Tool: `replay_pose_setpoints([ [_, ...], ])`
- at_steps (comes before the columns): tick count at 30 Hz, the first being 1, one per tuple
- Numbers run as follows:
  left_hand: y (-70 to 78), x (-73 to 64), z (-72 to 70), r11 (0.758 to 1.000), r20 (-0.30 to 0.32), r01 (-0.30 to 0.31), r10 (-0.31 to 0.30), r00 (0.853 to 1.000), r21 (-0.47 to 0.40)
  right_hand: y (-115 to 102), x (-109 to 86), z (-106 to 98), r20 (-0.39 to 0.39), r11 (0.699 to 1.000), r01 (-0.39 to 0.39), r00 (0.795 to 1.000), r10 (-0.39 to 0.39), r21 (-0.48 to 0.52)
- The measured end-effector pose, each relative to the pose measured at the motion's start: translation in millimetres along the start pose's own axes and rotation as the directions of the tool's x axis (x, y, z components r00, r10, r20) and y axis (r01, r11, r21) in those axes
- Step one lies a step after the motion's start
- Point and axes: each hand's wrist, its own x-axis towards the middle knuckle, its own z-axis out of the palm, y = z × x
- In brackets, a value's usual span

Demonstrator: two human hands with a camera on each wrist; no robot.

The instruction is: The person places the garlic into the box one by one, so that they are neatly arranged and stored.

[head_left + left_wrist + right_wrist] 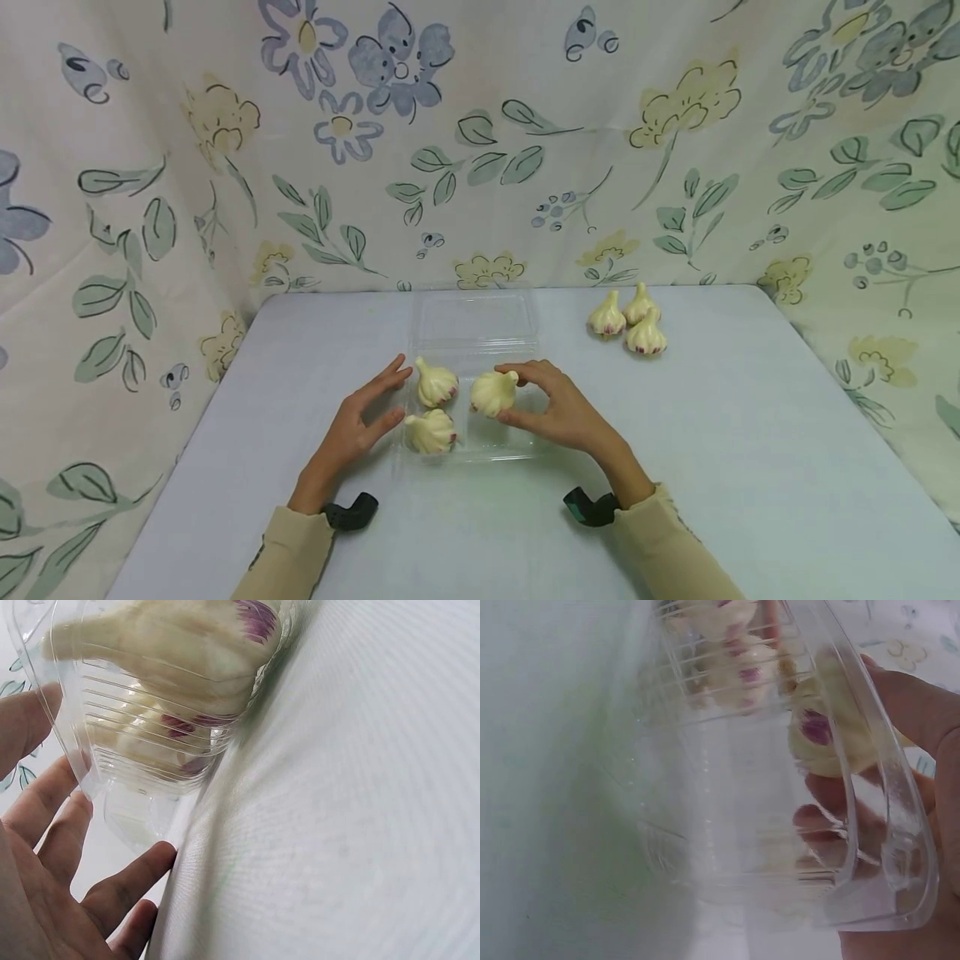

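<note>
A clear plastic clamshell box [487, 457] lies on the table with its lid [474, 318] folded open toward the back. Two garlic bulbs, one behind [437, 385] and one in front [431, 432], sit in its left part. My right hand [558, 407] pinches a third garlic bulb [492, 394] by thumb and fingers over the right part of the box; the right wrist view shows this bulb [821, 735] through the clear wall. Beside the box's left edge, my left hand [366, 417] has its fingers spread, and fingertips [51, 701] touch or nearly touch the rim.
Three more garlic bulbs [628, 321] stand clustered at the table's back right. The white table [750, 467] meets a flowered curtain [480, 150] behind it and at both sides. A black wrist device shows on each arm.
</note>
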Motion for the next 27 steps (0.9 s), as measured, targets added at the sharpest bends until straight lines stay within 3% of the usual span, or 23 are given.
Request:
replay_pose_setpoints([
  [27, 3.5, -0.8, -0.3, 1.0, -0.001, 0.009, -0.009, 1.0, 0.001, 0.4, 0.6, 12.1, 0.008, 0.991, 0.014, 1.0, -0.013, -0.133],
])
